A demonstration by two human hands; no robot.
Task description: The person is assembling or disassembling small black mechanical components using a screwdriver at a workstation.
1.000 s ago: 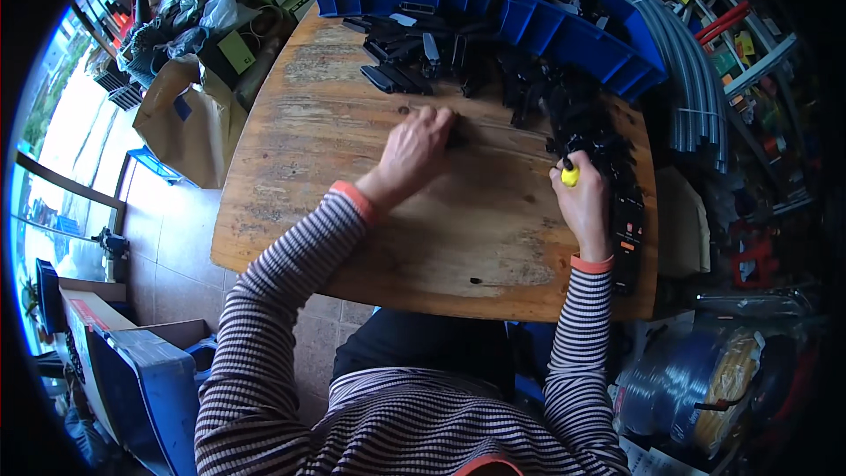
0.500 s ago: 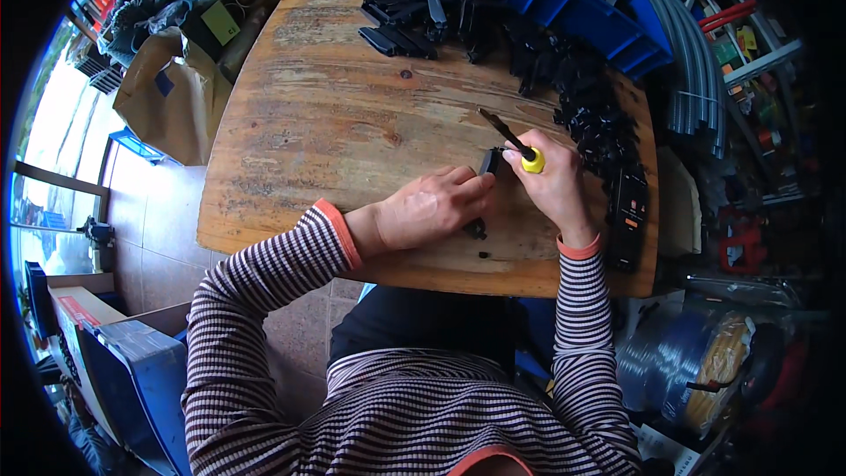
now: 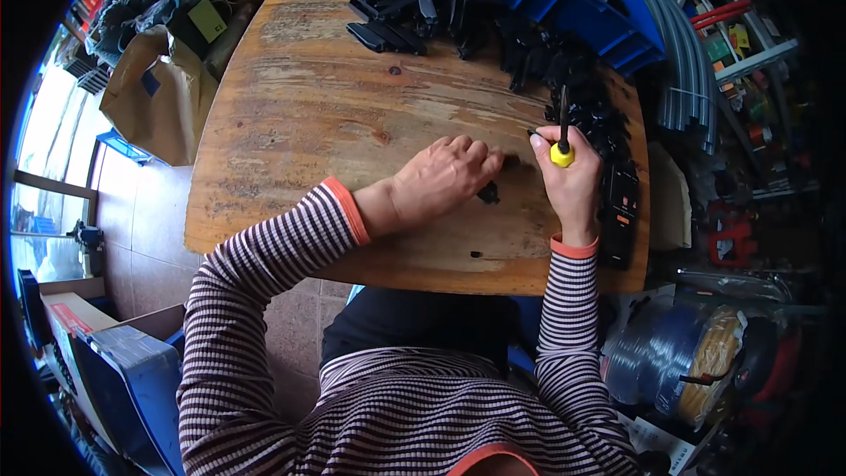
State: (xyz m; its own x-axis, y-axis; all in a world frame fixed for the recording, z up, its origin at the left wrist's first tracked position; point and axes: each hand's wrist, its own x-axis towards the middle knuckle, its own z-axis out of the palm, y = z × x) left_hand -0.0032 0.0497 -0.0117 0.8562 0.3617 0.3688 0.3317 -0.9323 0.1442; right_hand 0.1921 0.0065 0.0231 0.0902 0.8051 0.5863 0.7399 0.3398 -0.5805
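Observation:
My left hand (image 3: 445, 174) is closed around a small black part (image 3: 488, 193), most of it hidden under the fingers; a bit shows below the fingertips. My right hand (image 3: 568, 167), a short way to the right, grips a slim hand tool (image 3: 563, 128) with a dark shaft and a yellow end. The shaft points away from me, and its exact kind is unclear. A tiny dark tip (image 3: 533, 134) shows at the right thumb and forefinger; I cannot make out what it is. Both hands are over the wooden table (image 3: 291, 141).
Heaped black plastic parts (image 3: 388, 37) spread along the table's far and right sides. Blue bins (image 3: 577, 13) stand behind them. A black box-like device (image 3: 622, 216) lies near the right edge, and a dark speck (image 3: 476, 254) near the front. A paper bag (image 3: 159, 92) is at the left.
My right hand has moved right, away from my left, and the tool has swung from leaning left to nearly straight ahead. The left fingers have turned, hiding more of the black part.

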